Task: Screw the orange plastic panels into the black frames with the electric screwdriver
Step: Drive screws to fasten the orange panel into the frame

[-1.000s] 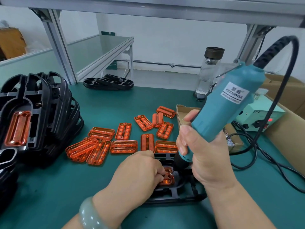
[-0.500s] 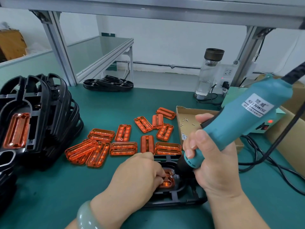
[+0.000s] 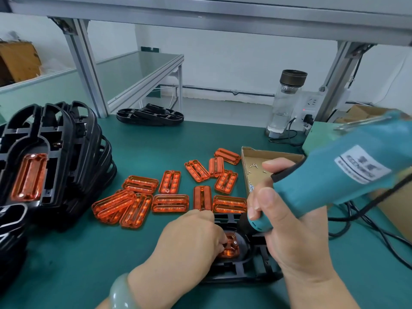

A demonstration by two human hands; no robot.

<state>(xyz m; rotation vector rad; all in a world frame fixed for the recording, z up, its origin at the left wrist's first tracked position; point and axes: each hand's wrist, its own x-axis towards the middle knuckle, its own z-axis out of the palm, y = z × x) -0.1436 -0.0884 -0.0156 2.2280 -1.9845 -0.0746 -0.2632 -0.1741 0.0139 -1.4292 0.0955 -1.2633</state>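
**An orange panel (image 3: 230, 248) is lying seated in a black frame (image 3: 243, 273) on the table (image 3: 66, 264) as a worker is lowering an electric screwdriver (image 3: 334, 175) toward it.**

The left hand (image 3: 191, 239) is curling its fingers (image 3: 218, 238) onto the panel's left end, pinning it in its recess. The right hand (image 3: 289, 237) is clenching the tool's barrel, its dark nose tilting just above a screw (image 3: 234, 242). The panel looks light, stiff and glossy, probably slippery, so it is best held by its edges, clear of the screw holes. Loose panels (image 3: 170, 202) are lying just beyond, with stacked frames (image 3: 66, 157) standing far left and a cardboard screw tray (image 3: 247, 152) at right.
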